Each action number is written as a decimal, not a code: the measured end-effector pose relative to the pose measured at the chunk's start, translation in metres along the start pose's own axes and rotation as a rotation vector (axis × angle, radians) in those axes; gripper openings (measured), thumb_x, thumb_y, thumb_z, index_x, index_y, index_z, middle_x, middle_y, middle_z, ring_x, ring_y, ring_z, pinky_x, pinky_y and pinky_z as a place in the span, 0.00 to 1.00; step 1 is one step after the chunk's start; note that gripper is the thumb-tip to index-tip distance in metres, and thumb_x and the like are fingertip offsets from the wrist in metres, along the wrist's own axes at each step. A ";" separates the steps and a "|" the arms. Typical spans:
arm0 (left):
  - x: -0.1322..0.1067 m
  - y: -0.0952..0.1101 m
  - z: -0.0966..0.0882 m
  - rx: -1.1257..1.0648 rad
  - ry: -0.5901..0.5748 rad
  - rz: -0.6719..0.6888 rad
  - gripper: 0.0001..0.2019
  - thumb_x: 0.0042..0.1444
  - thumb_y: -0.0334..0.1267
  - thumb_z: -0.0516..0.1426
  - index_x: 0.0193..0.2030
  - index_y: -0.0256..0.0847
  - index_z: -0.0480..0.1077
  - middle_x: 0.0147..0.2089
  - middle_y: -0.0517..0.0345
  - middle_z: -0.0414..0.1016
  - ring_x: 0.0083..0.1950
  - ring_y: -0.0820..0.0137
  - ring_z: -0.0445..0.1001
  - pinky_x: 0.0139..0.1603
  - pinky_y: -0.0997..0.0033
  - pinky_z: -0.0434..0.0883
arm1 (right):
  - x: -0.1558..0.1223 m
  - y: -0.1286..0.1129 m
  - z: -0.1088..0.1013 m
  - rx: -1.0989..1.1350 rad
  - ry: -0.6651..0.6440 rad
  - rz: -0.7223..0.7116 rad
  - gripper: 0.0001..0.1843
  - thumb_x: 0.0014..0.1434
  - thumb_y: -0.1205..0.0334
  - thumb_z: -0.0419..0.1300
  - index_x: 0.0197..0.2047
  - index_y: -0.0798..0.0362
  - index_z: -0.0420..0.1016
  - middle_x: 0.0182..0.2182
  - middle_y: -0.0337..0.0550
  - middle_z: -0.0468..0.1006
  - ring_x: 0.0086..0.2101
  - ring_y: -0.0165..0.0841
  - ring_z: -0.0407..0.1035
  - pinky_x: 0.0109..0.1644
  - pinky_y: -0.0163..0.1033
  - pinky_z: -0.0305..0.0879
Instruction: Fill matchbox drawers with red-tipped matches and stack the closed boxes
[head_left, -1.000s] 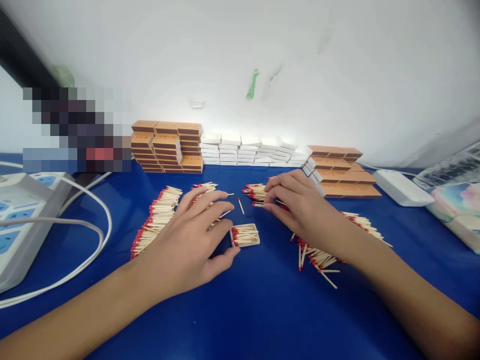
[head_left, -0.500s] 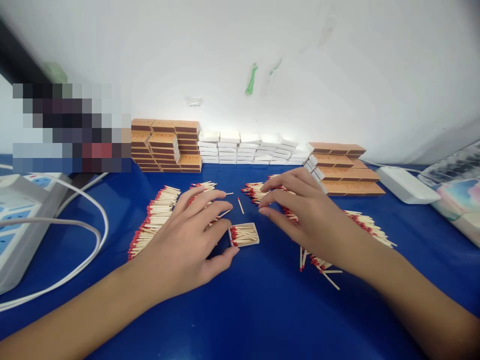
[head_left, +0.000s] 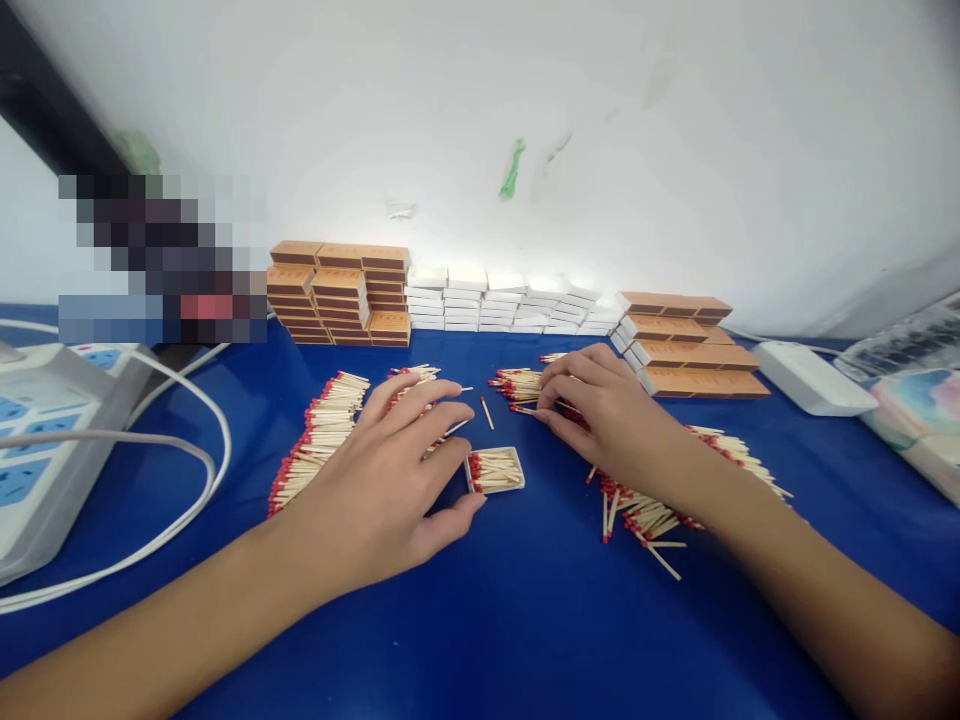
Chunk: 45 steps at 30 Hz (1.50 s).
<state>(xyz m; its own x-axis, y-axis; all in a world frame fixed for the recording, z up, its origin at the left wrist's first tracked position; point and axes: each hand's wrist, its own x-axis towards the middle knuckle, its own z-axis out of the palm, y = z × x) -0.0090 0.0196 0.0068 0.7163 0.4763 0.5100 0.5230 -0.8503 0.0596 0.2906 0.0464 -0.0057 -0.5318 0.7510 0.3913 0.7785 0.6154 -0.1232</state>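
Note:
A small white matchbox tray [head_left: 520,470] holding red-headed matches [head_left: 495,468] lies on the blue table. My left hand [head_left: 390,460] is spread just left of it, thumb and forefinger by the tray's left end; whether they touch it I cannot tell. At the pile of loose matches [head_left: 517,382] to the right, my right hand [head_left: 600,410] has thumb and fingertips pinched together on a match [head_left: 524,409], its red head pointing left. One single match [head_left: 487,412] rests between the hands. More matches [head_left: 322,430] lie in a long row, partly behind my left hand.
Along the wall stand stacked orange-brown matchboxes [head_left: 341,285], white trays [head_left: 502,300] and another matchbox stack [head_left: 694,350]. More loose matches [head_left: 645,515] lie under my right forearm. A power strip [head_left: 52,440] with white cables is at left, a white adapter [head_left: 814,378] at right.
My right hand has lowered slightly onto the matches, and its thumb and fingers have closed together on one. My left hand stays spread beside the tray. The whole view has shifted slightly.

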 end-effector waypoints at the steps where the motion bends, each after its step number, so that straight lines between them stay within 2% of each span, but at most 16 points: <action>1: 0.000 0.000 0.000 0.002 0.001 -0.001 0.09 0.70 0.42 0.63 0.47 0.38 0.81 0.59 0.47 0.83 0.71 0.47 0.75 0.78 0.35 0.67 | 0.000 -0.001 0.000 0.001 0.000 -0.003 0.05 0.73 0.67 0.61 0.42 0.50 0.75 0.47 0.52 0.80 0.52 0.50 0.70 0.55 0.58 0.70; 8: -0.001 0.000 0.000 -0.009 0.001 -0.003 0.09 0.70 0.42 0.63 0.47 0.39 0.81 0.59 0.47 0.84 0.71 0.48 0.76 0.78 0.35 0.67 | 0.002 -0.012 0.000 0.041 0.005 -0.030 0.06 0.74 0.65 0.61 0.42 0.49 0.74 0.46 0.51 0.80 0.51 0.49 0.69 0.58 0.57 0.70; 14: -0.001 0.001 0.000 -0.018 0.003 -0.003 0.09 0.70 0.42 0.64 0.47 0.38 0.81 0.59 0.47 0.84 0.71 0.47 0.75 0.78 0.34 0.66 | 0.002 -0.012 0.000 0.022 -0.017 0.014 0.05 0.74 0.63 0.62 0.43 0.49 0.74 0.46 0.51 0.80 0.51 0.49 0.69 0.56 0.56 0.69; 25: 0.001 0.000 -0.001 -0.020 0.005 0.002 0.09 0.70 0.41 0.63 0.47 0.38 0.80 0.59 0.46 0.84 0.71 0.48 0.75 0.79 0.36 0.66 | 0.001 -0.012 0.000 0.019 0.003 0.008 0.04 0.74 0.64 0.62 0.44 0.49 0.77 0.47 0.52 0.80 0.53 0.50 0.70 0.56 0.59 0.71; 32: 0.000 0.001 0.000 -0.016 0.003 -0.001 0.08 0.70 0.42 0.63 0.47 0.39 0.80 0.60 0.46 0.84 0.71 0.48 0.75 0.79 0.36 0.66 | 0.004 -0.015 0.002 0.057 -0.007 -0.024 0.07 0.76 0.66 0.60 0.42 0.49 0.75 0.46 0.51 0.81 0.50 0.47 0.69 0.58 0.58 0.71; 39: 0.000 0.000 0.000 -0.017 0.002 -0.003 0.08 0.70 0.41 0.63 0.47 0.40 0.80 0.59 0.46 0.84 0.71 0.48 0.76 0.78 0.35 0.67 | 0.003 -0.022 -0.001 0.039 0.033 -0.067 0.07 0.76 0.67 0.60 0.43 0.49 0.75 0.49 0.51 0.82 0.52 0.47 0.70 0.59 0.57 0.70; 42: 0.000 0.000 0.000 -0.025 -0.003 -0.006 0.08 0.70 0.41 0.63 0.47 0.39 0.80 0.59 0.46 0.84 0.71 0.48 0.76 0.78 0.35 0.67 | 0.002 -0.022 -0.001 0.032 0.011 -0.056 0.04 0.75 0.66 0.62 0.44 0.49 0.75 0.49 0.51 0.81 0.51 0.48 0.69 0.58 0.58 0.70; 45: 0.000 0.000 0.000 -0.026 -0.005 -0.015 0.08 0.69 0.41 0.64 0.47 0.40 0.81 0.59 0.46 0.84 0.71 0.47 0.75 0.78 0.35 0.67 | 0.003 -0.020 0.001 0.039 -0.012 -0.045 0.06 0.75 0.67 0.61 0.42 0.49 0.76 0.47 0.51 0.81 0.50 0.48 0.68 0.58 0.59 0.70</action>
<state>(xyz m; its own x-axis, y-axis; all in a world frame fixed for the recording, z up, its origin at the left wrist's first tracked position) -0.0092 0.0197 0.0069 0.7104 0.4904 0.5048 0.5221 -0.8482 0.0894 0.2735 0.0365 -0.0033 -0.5701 0.7250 0.3864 0.7402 0.6574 -0.1411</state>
